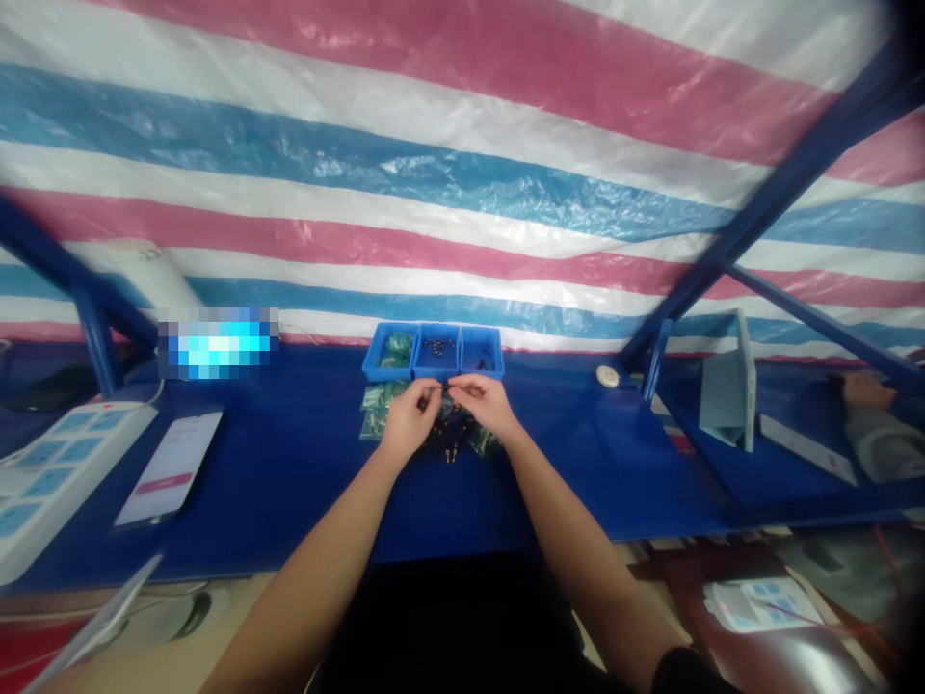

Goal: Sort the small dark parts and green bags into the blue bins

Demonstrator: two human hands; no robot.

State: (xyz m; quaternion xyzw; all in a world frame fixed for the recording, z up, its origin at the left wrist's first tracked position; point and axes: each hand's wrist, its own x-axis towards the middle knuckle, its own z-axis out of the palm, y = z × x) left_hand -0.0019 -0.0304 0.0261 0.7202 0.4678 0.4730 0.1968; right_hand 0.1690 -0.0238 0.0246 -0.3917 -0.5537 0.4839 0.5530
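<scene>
My left hand (410, 416) and my right hand (486, 400) meet just in front of three blue bins, fingertips pinched close together. Between them is a small dark part (445, 386), too small to name. Under and around the hands lies a pile of small black parts with brass-coloured tips (452, 451). Small clear bags with greenish contents (374, 422) lie left of my left hand, and another such bag (484, 441) is below my right hand. The left bin (371, 364) holds similar bags; the middle bin (436, 371) and right bin (491, 337) hold small dark pieces.
On the blue table (275, 463) are a phone (170, 467) and a white power strip (65, 472) at left. A round pale object (607, 376) and a tablet on a stand (726, 386) are at right. Another person's hand (867, 390) shows far right. Blue frame bars (752, 222) slant overhead.
</scene>
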